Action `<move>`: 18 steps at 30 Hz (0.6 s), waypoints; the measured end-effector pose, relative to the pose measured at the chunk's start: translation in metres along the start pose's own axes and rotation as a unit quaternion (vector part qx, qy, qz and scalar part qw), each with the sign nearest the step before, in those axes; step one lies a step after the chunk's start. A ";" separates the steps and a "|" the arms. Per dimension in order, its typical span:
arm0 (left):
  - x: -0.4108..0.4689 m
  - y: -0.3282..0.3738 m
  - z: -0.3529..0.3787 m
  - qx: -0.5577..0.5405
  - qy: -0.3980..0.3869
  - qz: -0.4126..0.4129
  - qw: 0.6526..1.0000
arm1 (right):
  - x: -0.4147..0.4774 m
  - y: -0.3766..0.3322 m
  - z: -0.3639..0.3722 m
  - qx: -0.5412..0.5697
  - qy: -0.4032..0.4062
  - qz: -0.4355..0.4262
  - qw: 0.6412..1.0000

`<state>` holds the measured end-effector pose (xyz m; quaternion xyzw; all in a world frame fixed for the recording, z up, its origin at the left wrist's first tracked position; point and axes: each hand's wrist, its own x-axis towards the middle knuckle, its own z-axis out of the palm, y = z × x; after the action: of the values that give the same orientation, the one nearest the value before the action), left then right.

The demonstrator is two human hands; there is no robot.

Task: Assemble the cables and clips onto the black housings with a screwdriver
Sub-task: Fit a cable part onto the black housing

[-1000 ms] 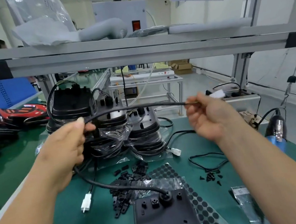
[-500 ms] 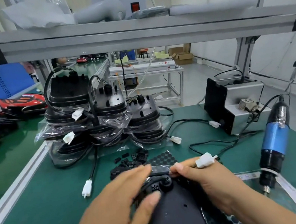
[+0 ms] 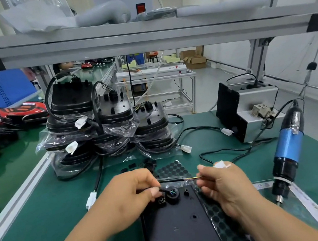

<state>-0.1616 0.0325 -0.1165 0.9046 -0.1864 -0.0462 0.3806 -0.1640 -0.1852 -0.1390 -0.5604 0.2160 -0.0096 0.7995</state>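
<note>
On the green bench mat (image 3: 51, 219) before you lies the flat black plastic housing (image 3: 181, 232). Your left hand (image 3: 128, 197) pinches the thin black cable (image 3: 170, 180) beside its round boss (image 3: 172, 194). Your right hand (image 3: 224, 189) pinches the cable's coloured wires (image 3: 191, 178), seemingly just below its white connector (image 3: 221, 164). Farther right, the blue electric screwdriver (image 3: 288, 148) stands upright.

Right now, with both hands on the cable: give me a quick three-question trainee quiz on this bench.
1. True or false: the right hand grips the blue screwdriver.
2. Which hand pinches the cable nearest the grommet? A left hand; B right.
3. Fill in: the grommet sits on the black ___.
Key: 1 false, it holds the cable's wire end; 2 A; 3 housing.
</note>
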 end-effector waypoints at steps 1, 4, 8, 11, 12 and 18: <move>-0.002 -0.001 0.001 0.014 0.019 0.008 1.000 | -0.001 0.000 -0.003 0.000 0.009 0.004 1.000; -0.012 -0.004 0.007 0.048 0.067 0.037 0.996 | -0.007 -0.004 -0.010 -0.063 -0.010 0.027 0.998; -0.019 -0.008 0.015 0.047 0.100 0.070 0.991 | -0.031 -0.008 -0.022 -0.292 -0.090 -0.009 0.952; -0.019 -0.011 0.015 0.042 0.103 0.089 0.990 | -0.040 0.007 -0.030 -0.464 -0.105 -0.106 0.873; -0.020 -0.013 0.015 0.037 0.103 0.097 0.989 | -0.040 0.012 -0.032 -0.497 -0.080 -0.144 0.852; -0.016 -0.036 0.014 0.073 0.107 0.128 0.983 | -0.044 0.002 -0.028 -0.745 -0.015 -0.182 0.641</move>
<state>-0.1689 0.0522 -0.1533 0.8983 -0.2620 0.1141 0.3337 -0.2141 -0.1978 -0.1343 -0.9947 0.0318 0.0173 0.0960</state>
